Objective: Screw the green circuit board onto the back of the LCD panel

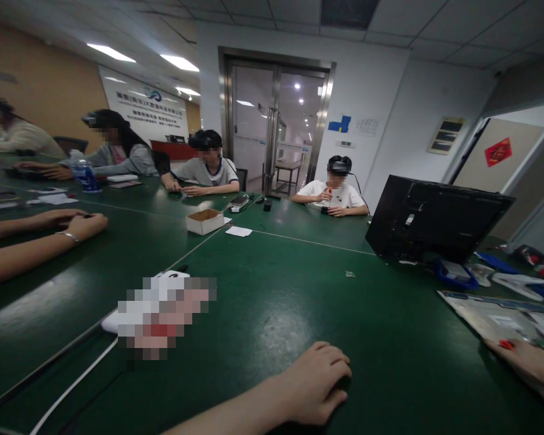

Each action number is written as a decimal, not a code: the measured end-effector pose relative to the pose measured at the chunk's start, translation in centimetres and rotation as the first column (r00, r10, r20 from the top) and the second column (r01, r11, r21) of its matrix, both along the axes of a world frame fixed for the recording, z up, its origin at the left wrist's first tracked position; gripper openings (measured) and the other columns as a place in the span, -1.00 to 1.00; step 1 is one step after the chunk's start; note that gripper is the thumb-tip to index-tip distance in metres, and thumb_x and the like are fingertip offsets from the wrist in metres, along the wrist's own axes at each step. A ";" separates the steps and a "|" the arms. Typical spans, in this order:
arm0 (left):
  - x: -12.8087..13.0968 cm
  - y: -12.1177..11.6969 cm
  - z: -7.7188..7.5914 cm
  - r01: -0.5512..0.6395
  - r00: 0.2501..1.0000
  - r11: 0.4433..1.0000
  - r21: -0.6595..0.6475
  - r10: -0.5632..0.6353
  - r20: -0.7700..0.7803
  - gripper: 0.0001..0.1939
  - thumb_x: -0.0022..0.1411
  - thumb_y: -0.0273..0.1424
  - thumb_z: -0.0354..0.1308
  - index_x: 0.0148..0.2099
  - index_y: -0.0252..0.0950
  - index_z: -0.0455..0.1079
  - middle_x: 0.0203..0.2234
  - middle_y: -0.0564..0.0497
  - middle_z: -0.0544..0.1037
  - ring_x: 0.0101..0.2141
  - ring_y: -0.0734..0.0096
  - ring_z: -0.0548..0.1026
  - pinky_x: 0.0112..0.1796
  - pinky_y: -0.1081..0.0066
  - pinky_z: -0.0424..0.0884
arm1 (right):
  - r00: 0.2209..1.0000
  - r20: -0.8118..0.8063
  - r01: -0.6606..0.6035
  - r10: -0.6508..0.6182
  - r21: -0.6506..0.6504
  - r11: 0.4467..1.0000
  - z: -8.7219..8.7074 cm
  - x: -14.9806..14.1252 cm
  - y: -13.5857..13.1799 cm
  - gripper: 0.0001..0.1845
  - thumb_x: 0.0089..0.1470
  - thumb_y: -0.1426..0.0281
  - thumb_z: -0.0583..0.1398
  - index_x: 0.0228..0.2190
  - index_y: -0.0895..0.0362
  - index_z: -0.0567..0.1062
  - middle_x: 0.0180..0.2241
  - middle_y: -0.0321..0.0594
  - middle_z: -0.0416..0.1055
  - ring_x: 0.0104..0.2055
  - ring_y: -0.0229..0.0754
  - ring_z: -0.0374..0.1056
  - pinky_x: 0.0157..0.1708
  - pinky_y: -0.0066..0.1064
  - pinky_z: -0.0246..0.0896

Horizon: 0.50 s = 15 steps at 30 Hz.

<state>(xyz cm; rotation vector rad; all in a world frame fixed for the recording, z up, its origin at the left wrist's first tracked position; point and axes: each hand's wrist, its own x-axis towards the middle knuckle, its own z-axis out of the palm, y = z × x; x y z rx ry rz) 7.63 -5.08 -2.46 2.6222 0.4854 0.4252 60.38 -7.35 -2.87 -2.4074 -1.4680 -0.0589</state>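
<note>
My left hand (320, 380) rests on the bare green tabletop, its fingers curled down and close together. Nothing shows in it, though the palm side is hidden. At the right edge, my right hand (528, 362) is closed, with a small red-orange object (506, 344) showing at its fingers. The kind of that object is not clear. Just beyond this hand lies a flat silvery panel (489, 314) with a dark strip along its far side, and the fingers are against its near edge or just in front of it.
A black monitor-like unit (435, 217) stands at right, with blue trays (456, 273) beside it. A white phone (122, 317) with a cable lies left, partly pixelated. Farther back are a small open box (205, 225) and several seated people. Another person's hands (84, 226) reach in from the left.
</note>
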 end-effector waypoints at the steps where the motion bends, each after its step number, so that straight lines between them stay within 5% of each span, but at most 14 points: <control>1: 0.1 0.0 0.1 -0.002 1.000 1.000 -0.002 0.002 0.000 -0.73 0.26 -0.37 0.12 0.02 -0.23 0.32 0.05 -0.07 0.42 0.07 0.21 0.36 0.14 0.23 0.15 | 0.999 -0.041 0.009 -0.010 -0.035 0.999 0.1 0.2 0.0 -0.33 -0.27 -0.31 -0.01 -0.81 0.00 0.37 -0.60 0.27 0.46 -0.56 0.16 0.46 -0.46 -0.07 0.30; 8: 0.7 0.0 0.1 -0.031 0.999 1.000 0.002 0.031 0.015 -0.78 0.27 -0.36 0.12 -0.03 -0.25 0.35 -0.03 -0.05 0.46 0.00 0.26 0.40 0.09 0.29 0.20 | 0.987 -0.162 -0.044 -0.002 -0.284 0.958 1.1 -3.2 -0.2 -0.34 -0.22 -0.28 0.05 -0.74 0.04 0.42 -0.51 0.17 0.51 -0.42 0.16 0.47 -0.27 -0.06 0.31; 12: 0.9 0.1 0.0 -0.064 0.998 0.998 -0.005 0.064 0.029 -0.81 0.29 -0.33 0.11 -0.07 -0.25 0.37 -0.08 -0.04 0.48 -0.03 0.26 0.41 0.09 0.25 0.19 | 0.988 -0.132 -0.121 0.084 -0.305 0.945 1.0 -9.2 -0.4 -0.35 -0.10 -0.23 0.04 -0.71 0.07 0.43 -0.55 0.04 0.49 -0.45 0.11 0.44 -0.34 -0.12 0.26; 15: 0.6 0.4 0.0 -0.117 0.991 0.993 -0.005 0.117 0.068 -0.82 0.31 -0.35 0.09 -0.08 -0.28 0.38 -0.11 -0.05 0.49 -0.04 0.27 0.41 0.11 0.22 0.17 | 0.957 -0.045 -0.286 0.286 -0.310 0.907 1.1 -15.5 -0.6 -0.35 0.05 -0.16 -0.03 -0.61 0.10 0.48 -0.52 0.03 0.50 -0.45 0.10 0.43 -0.40 -0.18 0.20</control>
